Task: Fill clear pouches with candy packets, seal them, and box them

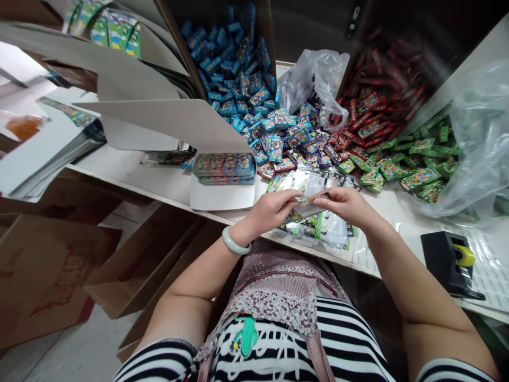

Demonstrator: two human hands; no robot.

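Light and limp, it seems

Head view: the clear film (309, 209) sits at the frame's centre, over the packets (336, 232). The left hand (274, 209) and right hand (345, 204) each pinch it with fingertips. Probably slippery and easily creased; opposite edges seem the best hold.

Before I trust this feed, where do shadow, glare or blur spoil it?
Head view: red packs darken and blur toward the back; head view: bag at far right shows pale glare; head view: lower-left carton looks smeared; head view: left hand and right hand look fairly clear.
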